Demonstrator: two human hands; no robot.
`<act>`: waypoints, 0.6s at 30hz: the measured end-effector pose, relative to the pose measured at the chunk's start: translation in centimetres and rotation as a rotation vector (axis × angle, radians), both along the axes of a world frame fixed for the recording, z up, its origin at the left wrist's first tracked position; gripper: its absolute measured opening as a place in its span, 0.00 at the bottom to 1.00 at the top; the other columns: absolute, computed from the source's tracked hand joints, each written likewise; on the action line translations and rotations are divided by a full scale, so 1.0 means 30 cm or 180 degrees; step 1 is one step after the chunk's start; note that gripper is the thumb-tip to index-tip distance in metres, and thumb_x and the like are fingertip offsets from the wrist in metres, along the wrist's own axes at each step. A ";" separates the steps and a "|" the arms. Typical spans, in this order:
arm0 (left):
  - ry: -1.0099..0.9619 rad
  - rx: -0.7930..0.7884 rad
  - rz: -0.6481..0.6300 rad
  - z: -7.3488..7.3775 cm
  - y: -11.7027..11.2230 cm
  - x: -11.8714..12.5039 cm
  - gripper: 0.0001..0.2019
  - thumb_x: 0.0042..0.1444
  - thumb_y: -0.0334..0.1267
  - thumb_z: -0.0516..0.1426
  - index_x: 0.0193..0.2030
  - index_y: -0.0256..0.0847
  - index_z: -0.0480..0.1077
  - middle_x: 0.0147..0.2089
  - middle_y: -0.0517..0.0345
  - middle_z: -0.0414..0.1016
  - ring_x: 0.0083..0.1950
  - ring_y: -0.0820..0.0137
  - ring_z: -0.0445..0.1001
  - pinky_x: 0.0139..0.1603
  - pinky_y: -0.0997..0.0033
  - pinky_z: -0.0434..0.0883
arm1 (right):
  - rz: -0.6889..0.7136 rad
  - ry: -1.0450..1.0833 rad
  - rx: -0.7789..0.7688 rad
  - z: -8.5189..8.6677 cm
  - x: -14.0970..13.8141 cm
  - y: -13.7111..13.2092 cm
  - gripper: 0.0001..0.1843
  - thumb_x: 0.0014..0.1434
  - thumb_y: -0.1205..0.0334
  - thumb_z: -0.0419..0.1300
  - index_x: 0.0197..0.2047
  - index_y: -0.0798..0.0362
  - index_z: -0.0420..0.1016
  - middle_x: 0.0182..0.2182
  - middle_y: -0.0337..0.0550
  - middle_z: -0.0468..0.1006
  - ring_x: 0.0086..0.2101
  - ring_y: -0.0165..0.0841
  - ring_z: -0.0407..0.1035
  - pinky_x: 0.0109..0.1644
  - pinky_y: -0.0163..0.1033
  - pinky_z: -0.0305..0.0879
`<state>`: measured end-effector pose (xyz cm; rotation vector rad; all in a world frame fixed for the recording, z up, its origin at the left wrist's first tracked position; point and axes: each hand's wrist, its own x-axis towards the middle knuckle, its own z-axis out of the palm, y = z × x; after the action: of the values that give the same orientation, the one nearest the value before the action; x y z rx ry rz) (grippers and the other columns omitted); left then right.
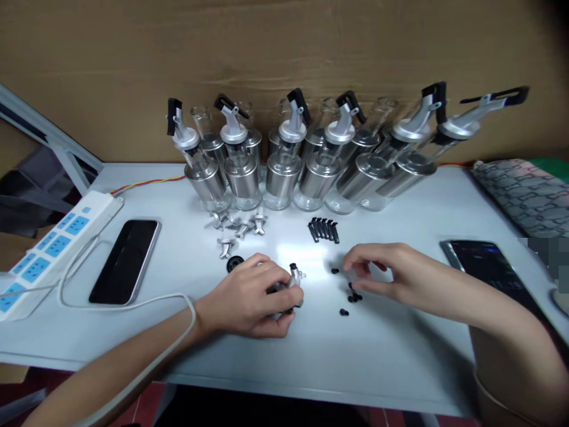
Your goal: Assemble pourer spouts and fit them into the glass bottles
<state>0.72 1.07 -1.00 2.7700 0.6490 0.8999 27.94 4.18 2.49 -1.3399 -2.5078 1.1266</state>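
Note:
My left hand is closed around a silver pourer spout with a small black tip; the part in my palm is hidden. Over the table on the right, my right hand has its thumb and bent fingers apart, with nothing seen between them. Its thumb is close above a small cluster of black plugs. Two single black plugs lie nearby. Beside my left hand's knuckles is a round black ribbed stopper. Several loose silver spouts lie behind it. Black levers form a short row.
Glass-and-steel bottles with pourers stand along the back, with uncapped bottles behind. On the left are a phone and a power strip, whose white cable crosses my left forearm. Another phone is by my right arm.

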 end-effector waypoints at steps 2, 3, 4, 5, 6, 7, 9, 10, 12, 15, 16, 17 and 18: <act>0.0012 -0.0026 -0.0006 -0.002 0.002 -0.001 0.07 0.57 0.34 0.52 0.42 0.39 0.66 0.33 0.56 0.72 0.32 0.70 0.68 0.39 0.68 0.69 | 0.0122 -0.0218 -0.0175 -0.005 -0.006 -0.011 0.05 0.55 0.63 0.61 0.36 0.51 0.73 0.29 0.38 0.73 0.29 0.32 0.69 0.34 0.37 0.64; 0.0025 -0.0038 -0.0013 -0.003 0.002 -0.001 0.07 0.58 0.34 0.52 0.42 0.39 0.66 0.33 0.56 0.73 0.32 0.70 0.68 0.40 0.68 0.69 | 0.0154 -0.0265 -0.0209 -0.008 -0.010 -0.018 0.06 0.53 0.63 0.63 0.36 0.50 0.72 0.31 0.39 0.73 0.31 0.33 0.69 0.36 0.37 0.64; 0.0041 -0.0052 -0.0022 -0.004 0.003 -0.001 0.07 0.58 0.34 0.52 0.42 0.38 0.66 0.34 0.56 0.73 0.33 0.70 0.68 0.40 0.68 0.69 | 0.0135 -0.0296 -0.0209 -0.011 -0.013 -0.026 0.09 0.50 0.62 0.65 0.36 0.50 0.71 0.33 0.39 0.73 0.33 0.34 0.69 0.37 0.37 0.64; 0.0058 -0.0070 -0.0029 -0.005 0.003 -0.002 0.07 0.59 0.35 0.52 0.43 0.38 0.66 0.34 0.56 0.73 0.33 0.70 0.69 0.40 0.68 0.69 | 0.0065 -0.0333 -0.0190 -0.015 -0.014 -0.032 0.13 0.48 0.61 0.67 0.36 0.50 0.70 0.35 0.40 0.73 0.35 0.35 0.68 0.38 0.38 0.64; 0.0071 -0.0089 -0.0029 -0.006 0.003 -0.003 0.07 0.60 0.35 0.51 0.43 0.38 0.66 0.34 0.56 0.73 0.33 0.70 0.69 0.40 0.68 0.69 | -0.0044 -0.0395 -0.0175 -0.020 -0.013 -0.037 0.16 0.45 0.61 0.68 0.37 0.49 0.68 0.36 0.40 0.72 0.35 0.36 0.68 0.38 0.38 0.63; 0.0082 -0.0100 -0.0029 -0.006 0.003 -0.004 0.07 0.60 0.36 0.51 0.43 0.38 0.66 0.34 0.56 0.73 0.33 0.70 0.69 0.40 0.68 0.69 | -0.0167 -0.0478 -0.0178 -0.026 -0.009 -0.039 0.19 0.44 0.61 0.69 0.37 0.49 0.66 0.35 0.39 0.72 0.34 0.35 0.67 0.37 0.38 0.63; 0.0096 -0.0101 -0.0030 -0.007 0.003 -0.005 0.07 0.61 0.37 0.51 0.44 0.38 0.66 0.34 0.56 0.74 0.33 0.70 0.69 0.40 0.68 0.69 | -0.0324 -0.0672 -0.0288 -0.043 0.006 -0.039 0.21 0.42 0.61 0.70 0.36 0.49 0.63 0.31 0.36 0.70 0.30 0.34 0.66 0.33 0.37 0.61; 0.0102 -0.0096 -0.0034 -0.007 0.003 -0.005 0.07 0.62 0.37 0.50 0.44 0.38 0.66 0.34 0.56 0.74 0.33 0.70 0.69 0.40 0.68 0.69 | -0.0353 -0.0749 -0.0376 -0.053 0.014 -0.037 0.21 0.42 0.61 0.69 0.35 0.48 0.62 0.29 0.35 0.70 0.28 0.33 0.65 0.31 0.36 0.60; 0.0113 -0.0098 -0.0032 -0.006 0.003 -0.005 0.08 0.63 0.38 0.50 0.44 0.39 0.65 0.35 0.56 0.74 0.34 0.70 0.70 0.40 0.68 0.69 | -0.0382 -0.0803 -0.0546 -0.077 0.028 -0.032 0.20 0.43 0.62 0.68 0.35 0.48 0.61 0.26 0.33 0.68 0.25 0.31 0.63 0.28 0.35 0.58; 0.0116 -0.0113 -0.0021 -0.004 0.004 -0.004 0.08 0.63 0.38 0.50 0.44 0.39 0.65 0.35 0.56 0.74 0.34 0.71 0.70 0.40 0.69 0.69 | -0.0515 -0.0737 -0.0673 -0.107 0.028 -0.029 0.19 0.43 0.65 0.65 0.38 0.48 0.62 0.26 0.33 0.67 0.23 0.29 0.62 0.26 0.34 0.58; 0.0119 -0.0117 -0.0023 -0.004 0.004 -0.003 0.08 0.63 0.38 0.50 0.44 0.38 0.65 0.35 0.56 0.74 0.33 0.71 0.69 0.40 0.69 0.69 | -0.0549 -0.0705 -0.0684 -0.112 0.022 -0.031 0.19 0.43 0.65 0.64 0.38 0.49 0.62 0.26 0.33 0.67 0.23 0.29 0.63 0.26 0.34 0.58; 0.0119 -0.0118 -0.0030 -0.004 0.004 -0.003 0.08 0.64 0.38 0.50 0.44 0.38 0.65 0.35 0.56 0.74 0.33 0.71 0.70 0.40 0.69 0.69 | -0.0558 -0.0667 -0.0669 -0.114 0.015 -0.032 0.19 0.44 0.66 0.64 0.39 0.49 0.63 0.26 0.33 0.67 0.23 0.29 0.63 0.26 0.34 0.59; 0.0121 -0.0116 -0.0040 -0.004 0.004 -0.003 0.08 0.64 0.38 0.49 0.45 0.38 0.65 0.35 0.56 0.74 0.34 0.71 0.70 0.40 0.69 0.69 | -0.0541 -0.0618 -0.0626 -0.113 0.006 -0.035 0.18 0.44 0.67 0.63 0.39 0.49 0.63 0.26 0.33 0.68 0.24 0.29 0.63 0.26 0.33 0.59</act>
<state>0.62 1.19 -1.12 2.7620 0.6467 0.8263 28.13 3.14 -0.89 -1.7558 -2.3997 1.2904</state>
